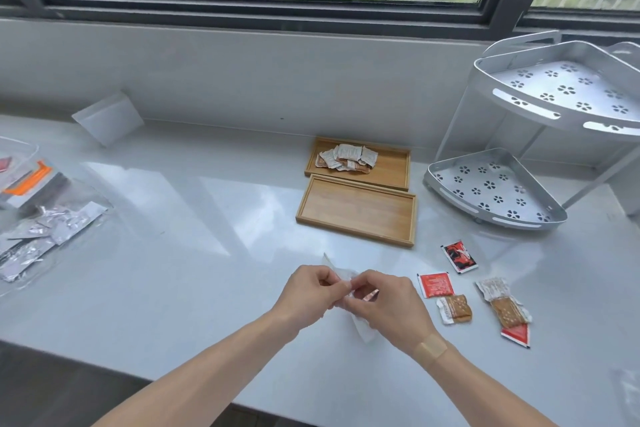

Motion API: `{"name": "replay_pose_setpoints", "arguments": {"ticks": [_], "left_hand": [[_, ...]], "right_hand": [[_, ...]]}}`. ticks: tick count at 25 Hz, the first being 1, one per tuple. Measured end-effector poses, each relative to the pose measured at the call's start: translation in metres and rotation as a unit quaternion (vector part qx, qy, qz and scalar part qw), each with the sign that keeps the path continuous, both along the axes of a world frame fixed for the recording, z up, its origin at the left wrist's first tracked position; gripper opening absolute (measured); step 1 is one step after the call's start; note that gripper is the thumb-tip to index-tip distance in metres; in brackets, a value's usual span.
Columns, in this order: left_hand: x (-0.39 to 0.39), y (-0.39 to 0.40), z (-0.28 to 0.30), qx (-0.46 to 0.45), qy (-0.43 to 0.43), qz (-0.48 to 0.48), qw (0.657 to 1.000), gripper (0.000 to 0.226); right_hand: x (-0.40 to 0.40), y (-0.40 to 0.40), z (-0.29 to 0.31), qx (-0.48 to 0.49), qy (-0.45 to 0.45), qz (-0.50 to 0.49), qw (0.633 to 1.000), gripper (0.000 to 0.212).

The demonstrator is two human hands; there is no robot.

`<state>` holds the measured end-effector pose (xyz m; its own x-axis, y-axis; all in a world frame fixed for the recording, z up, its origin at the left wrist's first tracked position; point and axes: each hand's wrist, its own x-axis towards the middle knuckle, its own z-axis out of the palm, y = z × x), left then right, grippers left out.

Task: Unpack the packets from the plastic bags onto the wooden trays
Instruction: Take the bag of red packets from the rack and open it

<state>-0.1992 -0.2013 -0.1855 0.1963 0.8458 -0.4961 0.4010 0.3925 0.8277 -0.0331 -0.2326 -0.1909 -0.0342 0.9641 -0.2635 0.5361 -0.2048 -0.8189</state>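
My left hand (310, 291) and my right hand (384, 302) meet over the counter and both pinch a small clear plastic bag (362, 326), with something reddish inside near my fingers. Two wooden trays lie beyond them: the far tray (391, 165) holds a pile of small white and brown packets (346, 158), and the near tray (356, 210) has nothing on it. To the right of my hands, loose packets lie on the counter: a red-and-black one (459, 256), a red one (434, 284), two brown ones (455, 308) (505, 305) and a red corner packet (516, 334).
A two-tier white metal corner rack (495, 191) stands at the right. At the left edge lie clear plastic bags with silver packets (45, 236) and an orange-marked bag (26, 177). A flat clear bag (107, 118) leans on the wall under the window.
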Motion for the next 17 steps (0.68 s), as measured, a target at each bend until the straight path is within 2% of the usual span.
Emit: {"name": "replay_pose_setpoints", "arguments": {"ticks": [3,5,7,10,12,15,17], "left_hand": [[-0.005,0.007,-0.002,0.006,-0.023,-0.028,0.999,0.024],[-0.009,0.014,-0.002,0.012,-0.032,-0.06,0.998,0.028],[-0.012,0.019,-0.002,0.019,-0.03,-0.095,0.995,0.025],[-0.013,0.026,0.0,0.027,-0.006,-0.144,0.989,0.018],[-0.012,0.028,0.003,0.044,0.033,-0.183,0.981,0.017],[-0.012,0.032,0.011,0.074,0.087,-0.237,0.965,0.022],[-0.011,0.034,0.016,0.079,0.101,-0.239,0.962,0.021]], "right_hand": [[0.007,0.014,0.005,-0.094,0.115,-0.009,0.989,0.013],[0.012,0.02,0.008,-0.155,0.185,0.002,0.97,0.011],[0.016,0.026,0.012,-0.185,0.195,0.028,0.963,0.011],[0.016,0.031,0.016,-0.173,0.13,0.075,0.973,0.012],[0.014,0.031,0.021,-0.13,0.034,0.139,0.981,0.017],[0.014,0.032,0.024,-0.048,-0.097,0.211,0.971,0.029],[0.014,0.034,0.021,-0.027,-0.097,0.195,0.976,0.032]]}}
